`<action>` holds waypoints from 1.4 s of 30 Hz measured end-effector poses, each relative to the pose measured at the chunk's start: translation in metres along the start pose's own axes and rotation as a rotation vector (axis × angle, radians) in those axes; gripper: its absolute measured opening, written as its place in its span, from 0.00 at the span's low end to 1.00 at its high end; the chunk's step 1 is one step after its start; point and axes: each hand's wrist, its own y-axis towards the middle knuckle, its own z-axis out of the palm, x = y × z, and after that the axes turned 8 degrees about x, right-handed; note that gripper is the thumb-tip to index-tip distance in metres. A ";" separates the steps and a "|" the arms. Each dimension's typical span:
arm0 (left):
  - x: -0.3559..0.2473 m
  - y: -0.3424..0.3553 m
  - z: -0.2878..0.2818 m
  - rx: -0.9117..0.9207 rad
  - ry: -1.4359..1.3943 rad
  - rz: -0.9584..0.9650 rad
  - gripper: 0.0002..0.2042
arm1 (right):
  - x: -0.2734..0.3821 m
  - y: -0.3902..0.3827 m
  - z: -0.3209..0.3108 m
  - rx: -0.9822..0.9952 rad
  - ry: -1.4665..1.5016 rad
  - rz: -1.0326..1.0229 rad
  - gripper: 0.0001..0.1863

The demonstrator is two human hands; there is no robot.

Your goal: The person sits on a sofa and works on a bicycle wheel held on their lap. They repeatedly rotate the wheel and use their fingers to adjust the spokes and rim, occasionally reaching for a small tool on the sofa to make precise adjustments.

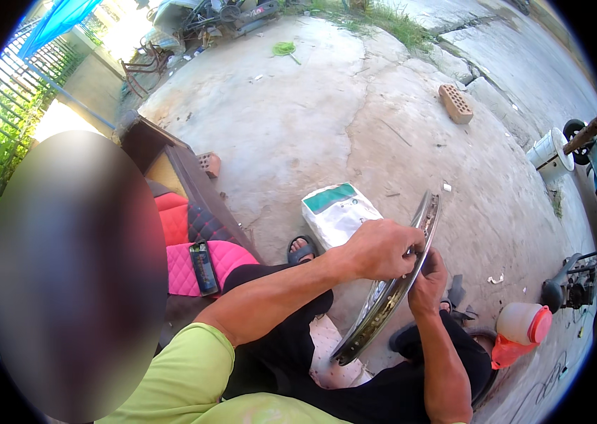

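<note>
The metal wheel rim (pixel 390 283) is held upright on edge over the lap, above the concrete floor (pixel 312 120). Left hand (pixel 381 249) is clamped on the rim's upper part, right hand (pixel 428 283) closed on its far side w/ fingers wrapped. Rim is best kept braced vs. the knee & fingers kept off the sharp inner edge.

My left hand (pixel 381 249) grips the metal wheel rim (pixel 390 283) from the top, center frame, fingers curled over its edge. My right hand (pixel 429 283) holds the rim from behind, thumb side against it. Rim stands tilted btwn my knees, lower end at center bottom. White sack w/ green patch (pixel 339 212) lies just above my left hand. Sandaled foot (pixel 302 249) beside it. Pink cushion (pixel 192 265) w/ a phone (pixel 204 268) at left. Red-capped jug (pixel 523 328) at lower right. Brick (pixel 456 104) upper right on concrete.
</note>
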 end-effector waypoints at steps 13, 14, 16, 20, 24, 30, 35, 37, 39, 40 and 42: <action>-0.004 -0.006 -0.006 0.050 0.001 -0.029 0.08 | -0.002 -0.004 -0.008 0.070 -0.017 0.040 0.12; -0.007 -0.003 -0.010 0.058 0.028 -0.036 0.08 | -0.001 -0.004 -0.007 0.060 -0.044 0.040 0.11; -0.005 -0.005 -0.007 0.028 0.060 -0.048 0.07 | 0.001 -0.005 0.000 0.036 -0.096 0.040 0.11; -0.005 -0.006 -0.007 0.040 0.046 -0.051 0.08 | -0.002 -0.002 0.000 0.038 -0.020 0.034 0.10; -0.005 -0.003 -0.008 0.079 0.053 -0.054 0.09 | -0.005 -0.003 -0.003 0.052 -0.029 0.019 0.10; -0.003 -0.003 -0.002 0.026 0.052 -0.052 0.08 | 0.004 -0.002 0.002 0.041 0.016 0.069 0.10; 0.000 -0.002 -0.001 0.065 0.047 -0.034 0.08 | 0.001 -0.004 -0.001 0.058 -0.039 0.041 0.11; -0.003 -0.002 -0.002 0.056 0.082 -0.074 0.09 | 0.002 -0.004 0.000 0.051 -0.049 0.052 0.11; -0.004 -0.003 -0.002 0.039 0.079 -0.070 0.09 | 0.004 -0.002 0.003 0.040 -0.033 0.051 0.10; -0.002 -0.003 -0.002 0.026 0.058 -0.044 0.09 | 0.004 -0.001 0.004 0.035 -0.027 0.050 0.10; 0.003 -0.004 0.000 0.027 0.033 -0.016 0.08 | -0.002 -0.001 0.000 0.051 -0.017 0.029 0.10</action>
